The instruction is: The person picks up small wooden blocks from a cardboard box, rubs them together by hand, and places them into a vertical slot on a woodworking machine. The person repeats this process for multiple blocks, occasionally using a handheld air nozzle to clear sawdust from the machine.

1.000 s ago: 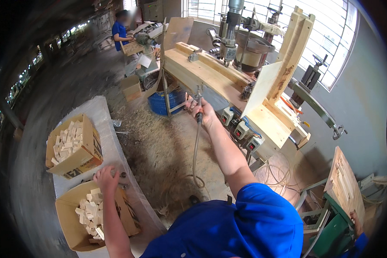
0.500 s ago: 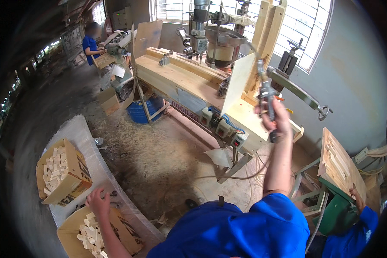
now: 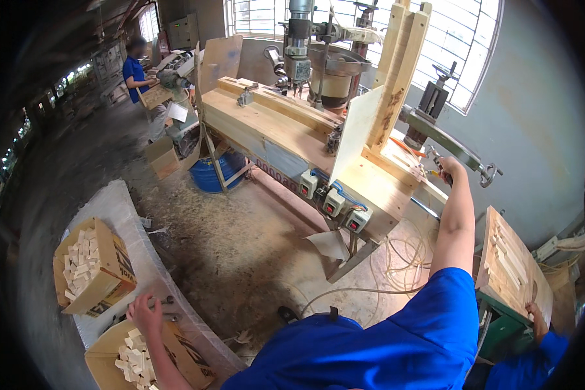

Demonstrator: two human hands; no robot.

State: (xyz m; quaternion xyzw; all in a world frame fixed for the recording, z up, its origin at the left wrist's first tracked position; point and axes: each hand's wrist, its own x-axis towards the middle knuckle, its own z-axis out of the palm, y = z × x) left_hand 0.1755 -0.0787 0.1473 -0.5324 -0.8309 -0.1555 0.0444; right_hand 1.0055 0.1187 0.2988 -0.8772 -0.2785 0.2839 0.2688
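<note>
Out to the right, my right hand [image 3: 450,170] is closed round a grey metal air gun [image 3: 431,153], at the end of the wooden machine bench [image 3: 377,182]; the fingers cover most of its body. At lower left, my left hand [image 3: 147,313] hovers by the rim of an open cardboard box [image 3: 104,351] with its fingers loosely bent and apart, holding nothing that I can see. Small pale wooden blocks [image 3: 135,359] fill that box. Small dark metal tools [image 3: 170,309] lie beside the hand on the plastic-covered table [image 3: 133,234].
Another box [image 3: 120,273] of wooden blocks stands farther back on that table. A drilling head [image 3: 299,52] hangs over the bench, and an upright white board [image 3: 357,130] divides it. Hoses [image 3: 396,260] coil on the floor. Co-workers stand at far left and lower right [image 3: 533,357].
My right hand has carried the air gun away to the right, from in front of the bench to beyond its end, the arm stretching out. My left hand has barely moved.
</note>
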